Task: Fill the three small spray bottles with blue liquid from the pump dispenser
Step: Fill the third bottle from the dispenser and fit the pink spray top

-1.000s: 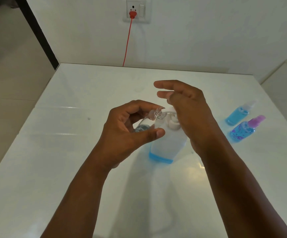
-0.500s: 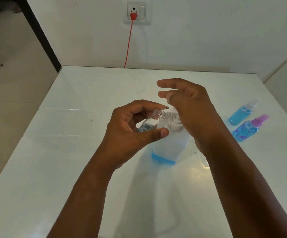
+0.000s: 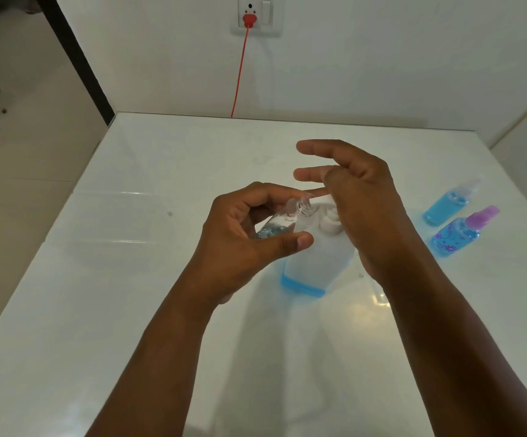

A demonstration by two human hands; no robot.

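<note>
Fingers (image 3: pixel 300 239) of left hand (image 3: pixel 240 244) pinch uncapped spray bottle (image 3: pixel 282 220), tilted at pump dispenser (image 3: pixel 316 260) spout, mid-table; little liquid in. Right hand (image 3: pixel 360 209) presses pump, fingers extended. Two filled bottles (image 3: pixel 454 222) lie right. Third underway.

Domestic interior, most likely a room in a home. Glossy white surface (image 3: pixel 129 310) set against a plain white painted wall (image 3: pixel 382 58); wall socket with switch (image 3: pixel 257 14) holding a red plug (image 3: pixel 249 19), red cord (image 3: pixel 239 74) dropping behind the far edge. Pale tiled floor (image 3: pixel 13 184) at left beside a dark door frame (image 3: pixel 79 58).
</note>
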